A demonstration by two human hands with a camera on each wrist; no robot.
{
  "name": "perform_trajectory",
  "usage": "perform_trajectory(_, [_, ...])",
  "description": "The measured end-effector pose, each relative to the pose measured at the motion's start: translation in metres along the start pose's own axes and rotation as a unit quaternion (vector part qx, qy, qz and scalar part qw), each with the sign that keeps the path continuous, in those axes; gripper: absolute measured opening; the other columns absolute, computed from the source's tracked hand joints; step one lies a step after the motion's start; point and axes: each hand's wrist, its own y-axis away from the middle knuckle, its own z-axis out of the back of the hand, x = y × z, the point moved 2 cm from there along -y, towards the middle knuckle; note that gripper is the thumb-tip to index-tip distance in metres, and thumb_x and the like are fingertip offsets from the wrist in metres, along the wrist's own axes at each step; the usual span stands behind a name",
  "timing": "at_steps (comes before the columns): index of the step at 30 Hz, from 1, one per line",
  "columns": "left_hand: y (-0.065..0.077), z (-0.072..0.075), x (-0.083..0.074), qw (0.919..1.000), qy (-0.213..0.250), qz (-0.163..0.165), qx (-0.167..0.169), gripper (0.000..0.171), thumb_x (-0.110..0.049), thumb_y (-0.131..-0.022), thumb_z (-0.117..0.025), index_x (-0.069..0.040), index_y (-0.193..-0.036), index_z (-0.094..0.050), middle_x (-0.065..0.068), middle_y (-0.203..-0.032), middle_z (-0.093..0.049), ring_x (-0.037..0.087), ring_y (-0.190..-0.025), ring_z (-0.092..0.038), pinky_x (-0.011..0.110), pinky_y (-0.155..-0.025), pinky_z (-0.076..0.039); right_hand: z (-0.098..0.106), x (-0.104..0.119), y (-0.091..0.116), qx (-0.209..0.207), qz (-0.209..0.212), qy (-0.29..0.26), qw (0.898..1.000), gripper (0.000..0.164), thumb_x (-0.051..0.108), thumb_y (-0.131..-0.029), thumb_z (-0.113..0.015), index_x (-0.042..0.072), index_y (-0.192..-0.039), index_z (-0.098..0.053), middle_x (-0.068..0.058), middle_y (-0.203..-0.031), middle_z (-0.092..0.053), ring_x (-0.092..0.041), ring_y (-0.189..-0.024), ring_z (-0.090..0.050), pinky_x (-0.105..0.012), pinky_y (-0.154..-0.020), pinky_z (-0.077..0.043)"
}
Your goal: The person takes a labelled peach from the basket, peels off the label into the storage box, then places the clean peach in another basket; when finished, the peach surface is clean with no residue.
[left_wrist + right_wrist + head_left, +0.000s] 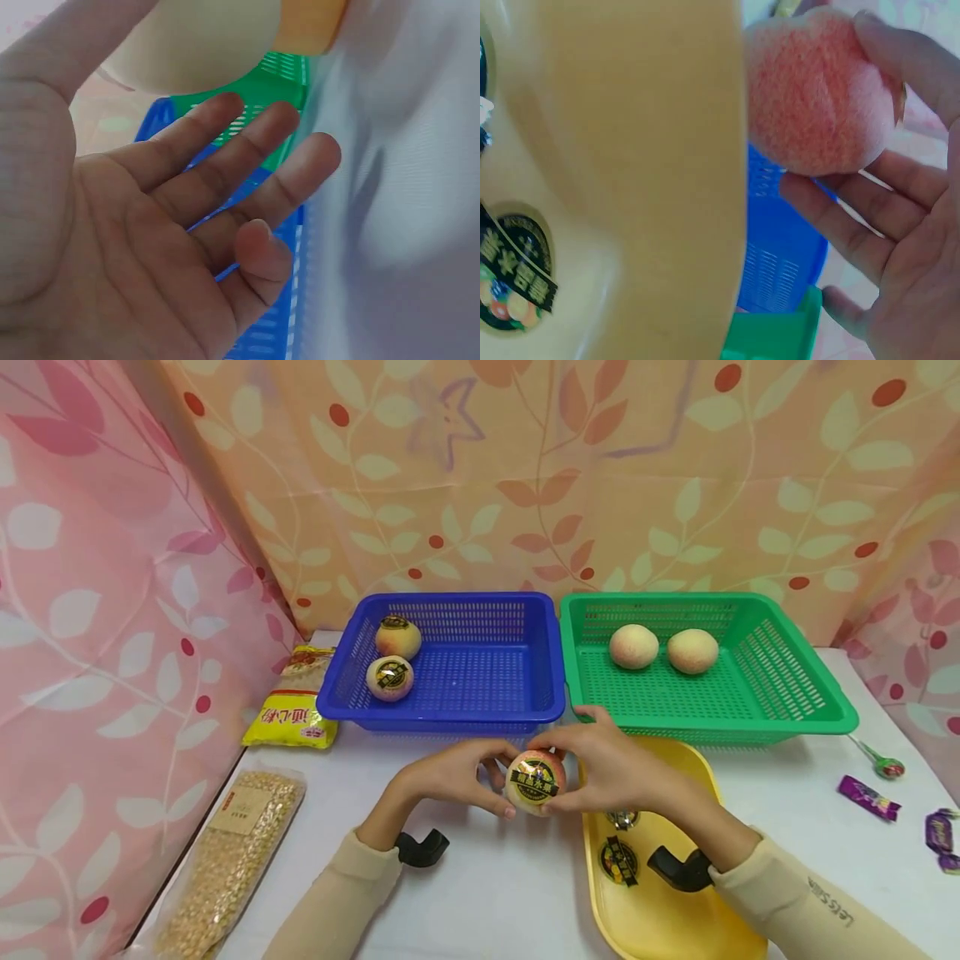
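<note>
Foreground: two cream sleeves, left (326, 902) and right (810, 902), over a white surface (480, 893); one yellow tray (637, 918) under the right forearm, bearing a round fruit sticker (618, 862) and a second sticker (622, 820), partly hidden — set there, presumably, for easy reach. Left of these, one clear bag of pale grains or pulses (240, 852), lying aslant. Mid-ground: one peach (536, 781), held off the surface between both hands, in front of the blue basket; label turned toward the wearer, perhaps so that its lie can be checked. Right hand (611, 764): grip clamped on the peach, thumb on one side, fingertips on the other. Left hand (453, 777): grip loosely spread, thumb and fingers well apart at the peach's other side, likely to steady it; whether it touches cannot be told. Far right: two purple-wrapped sweets, nearer (941, 839) and farther (868, 797), and one lollipop (889, 767). Beyond: one yellow packet (288, 718); blue basket (480, 685) with two labelled peaches (390, 678); green basket (705, 706), adjoining, with two peaches (633, 647) showing no label — seemingly divided by labelling. Rearmost: leaf-patterned cloth (480, 527).
</note>
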Motion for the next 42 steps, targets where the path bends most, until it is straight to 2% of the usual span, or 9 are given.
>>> perform_trajectory(6, [-0.006,-0.005,0.006,0.9999,0.001,-0.011,-0.013,0.061,-0.025,-0.075,-0.092,-0.013,-0.127,-0.063,-0.003,-0.115,-0.069,0.016,-0.100,-0.067,0.034,-0.087,-0.056,-0.008,-0.001,-0.001,-0.013,-0.024,0.009,1.000,0.060,0.042,-0.071,-0.092,0.017,-0.122,-0.070,0.011,-0.113,-0.075,-0.009,-0.108,-0.069,-0.072,-0.114,-0.017])
perform_trajectory(12, [-0.011,-0.008,0.015,0.9991,0.035,-0.017,-0.016,0.064,-0.020,-0.077,-0.090,-0.013,-0.133,-0.060,-0.004,-0.119,-0.069,0.008,-0.101,-0.065,0.036,-0.087,-0.053,-0.012,-0.002,0.000,-0.037,-0.025,0.029,0.999,0.059,0.042,-0.070,-0.092,0.018,-0.120,-0.072,0.010,-0.113,-0.071,-0.011,-0.111,-0.065,-0.073,-0.115,-0.018])
perform_trajectory(17, [-0.011,-0.010,0.020,0.9984,0.052,-0.021,-0.002,0.063,-0.022,-0.078,-0.089,-0.018,-0.134,-0.060,-0.005,-0.119,-0.069,0.010,-0.104,-0.065,0.038,-0.091,-0.053,-0.016,-0.002,-0.001,-0.052,-0.012,0.057,0.997,0.060,0.046,-0.066,-0.094,0.018,-0.116,-0.075,0.010,-0.099,-0.065,-0.009,-0.104,-0.062,-0.071,-0.115,-0.018])
perform_trajectory(25, [-0.006,-0.011,0.029,0.9997,0.023,-0.009,-0.001,0.058,-0.028,-0.074,-0.092,-0.020,-0.125,-0.066,-0.008,-0.113,-0.069,0.008,-0.107,-0.061,0.029,-0.102,-0.047,-0.027,-0.004,0.001,-0.057,0.021,0.122,0.991,0.058,0.056,-0.066,-0.091,0.022,-0.110,-0.074,0.008,-0.094,-0.066,-0.010,-0.094,-0.058,-0.073,-0.113,-0.020])
perform_trajectory(30, [-0.007,-0.011,0.033,0.9998,0.017,-0.006,0.004,0.059,-0.029,-0.071,-0.094,-0.022,-0.123,-0.067,-0.011,-0.112,-0.069,0.007,-0.107,-0.062,0.028,-0.102,-0.047,-0.029,-0.004,0.003,-0.060,0.046,0.109,0.991,0.062,0.063,-0.067,-0.087,0.022,-0.112,-0.073,0.010,-0.094,-0.066,-0.010,-0.096,-0.056,-0.074,-0.114,-0.017])
perform_trajectory(33, [-0.008,-0.012,0.034,0.9999,0.010,-0.005,0.006,0.059,-0.030,-0.070,-0.094,-0.023,-0.122,-0.068,-0.013,-0.111,-0.070,0.006,-0.107,-0.063,0.028,-0.103,-0.047,-0.028,-0.004,0.004,-0.059,0.050,0.080,0.994,0.052,0.057,-0.077,-0.082,0.022,-0.114,-0.073,0.010,-0.097,-0.067,-0.009,-0.100,-0.057,-0.073,-0.115,-0.014])
perform_trajectory(36, [-0.009,-0.012,0.034,1.0000,0.002,-0.004,0.007,0.056,-0.032,-0.071,-0.094,-0.023,-0.120,-0.068,-0.014,-0.112,-0.070,0.005,-0.109,-0.063,0.028,-0.104,-0.047,-0.026,-0.005,0.004,-0.062,0.047,0.056,0.995,0.033,0.043,-0.087,-0.078,0.022,-0.113,-0.075,0.010,-0.097,-0.067,-0.008,-0.101,-0.058,-0.072,-0.116,-0.013])
perform_trajectory(39, [-0.008,-0.012,0.034,1.0000,-0.006,-0.002,0.005,0.055,-0.033,-0.071,-0.093,-0.022,-0.119,-0.068,-0.012,-0.113,-0.070,0.005,-0.109,-0.062,0.028,-0.105,-0.046,-0.027,-0.005,0.003,-0.068,0.045,0.045,0.996,0.023,0.032,-0.089,-0.078,0.023,-0.109,-0.076,0.010,-0.095,-0.068,-0.008,-0.100,-0.058,-0.072,-0.115,-0.014])
perform_trajectory(42, [-0.008,-0.012,0.034,0.9999,-0.010,0.004,0.003,0.056,-0.035,-0.071,-0.093,-0.022,-0.120,-0.068,-0.012,-0.113,-0.070,0.005,-0.109,-0.061,0.030,-0.105,-0.046,-0.028,-0.003,0.002,-0.067,0.040,0.049,0.996,0.021,0.027,-0.088,-0.079,0.023,-0.108,-0.077,0.011,-0.094,-0.070,-0.009,-0.099,-0.059,-0.072,-0.116,-0.013])
